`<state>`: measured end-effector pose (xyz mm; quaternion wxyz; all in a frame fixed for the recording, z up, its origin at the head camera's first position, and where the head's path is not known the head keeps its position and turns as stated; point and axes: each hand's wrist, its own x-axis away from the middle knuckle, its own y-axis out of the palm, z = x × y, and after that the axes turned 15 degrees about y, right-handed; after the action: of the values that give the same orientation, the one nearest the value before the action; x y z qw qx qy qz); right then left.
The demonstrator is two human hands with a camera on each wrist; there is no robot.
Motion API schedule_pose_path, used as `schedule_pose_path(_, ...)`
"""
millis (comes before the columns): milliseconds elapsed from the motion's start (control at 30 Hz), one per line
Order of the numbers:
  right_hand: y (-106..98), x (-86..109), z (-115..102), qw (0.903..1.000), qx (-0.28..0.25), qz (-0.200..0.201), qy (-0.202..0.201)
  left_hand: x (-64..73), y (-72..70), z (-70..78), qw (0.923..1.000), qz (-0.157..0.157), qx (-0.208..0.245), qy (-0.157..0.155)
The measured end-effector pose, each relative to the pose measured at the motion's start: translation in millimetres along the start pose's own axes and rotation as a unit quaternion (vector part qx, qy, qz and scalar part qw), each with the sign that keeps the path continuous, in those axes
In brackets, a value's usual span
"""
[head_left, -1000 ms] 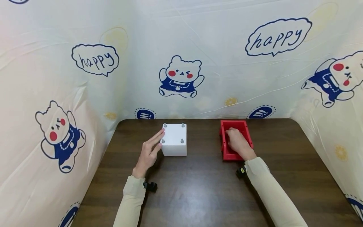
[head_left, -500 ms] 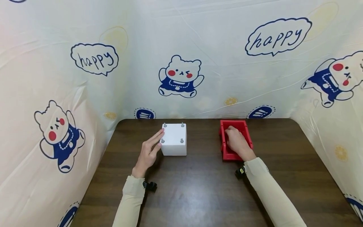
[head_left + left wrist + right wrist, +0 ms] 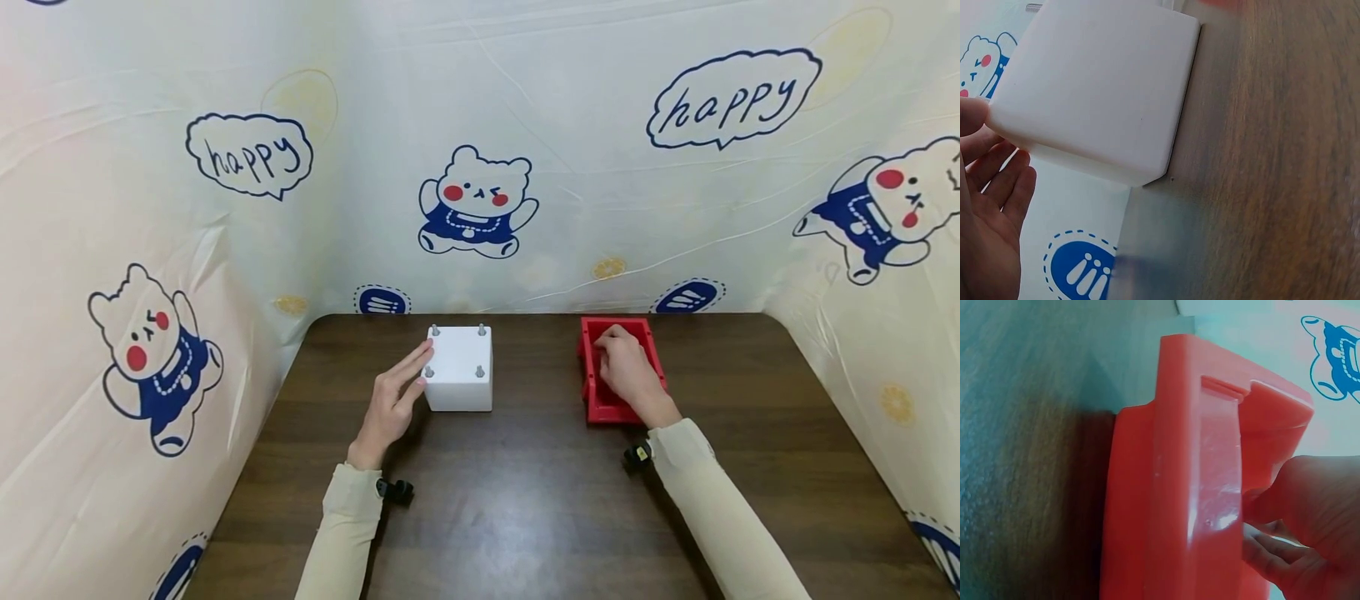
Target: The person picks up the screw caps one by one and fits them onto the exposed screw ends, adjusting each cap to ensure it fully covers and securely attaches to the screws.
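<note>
A white box [image 3: 460, 392] stands on the wooden table, with several metal bolts [image 3: 480, 372] upright at the corners of its top. My left hand [image 3: 388, 408] rests against the box's left side, fingers extended toward the back and thumb near the front corner. The left wrist view has the thumb at the box's corner, the other fingers [image 3: 1017, 187] loosely bent beside it. To the right is a red bin [image 3: 626, 414], and my right hand [image 3: 630, 371] reaches down into it with bent fingers. The bin's wall hides those fingertips, so I cannot tell what they hold.
The dark wooden table [image 3: 510, 508] runs up to a patterned cloth backdrop [image 3: 570, 167] behind it and on both sides. A small black wrist camera [image 3: 397, 492] sits on the left wrist and another [image 3: 637, 457] on the right.
The right hand has risen slightly inside the red bin, its knuckles a little higher in view. The left hand stays at the white box.
</note>
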<state>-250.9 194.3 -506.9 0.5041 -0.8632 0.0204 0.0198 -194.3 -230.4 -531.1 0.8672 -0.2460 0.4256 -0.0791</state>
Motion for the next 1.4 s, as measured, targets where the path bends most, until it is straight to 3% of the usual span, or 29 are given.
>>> schedule_pose_path(667,-9.1,11.0,-7.2,0.9907,-0.081,0.099,-0.044,0.1,1.8,0.0,0.9999,0.010,0.001,-0.003)
schedule_pose_path(900,-10.4,18.5,-14.8,0.9870,-0.109,0.108,-0.047,1.5,5.8,1.0,0.9997,0.019,0.010,-0.015)
schedule_pose_path(1167,-15.5,26.6,-29.5,0.9769,-0.138,0.130,-0.097,2.5,7.7,-0.8,0.9995,0.030,0.007,-0.008)
schedule_pose_path(1400,-15.0,30.2,-37.4,0.9780,-0.132,0.127,-0.100,3.1,8.4,-0.8,0.9994,0.031,0.009,-0.010)
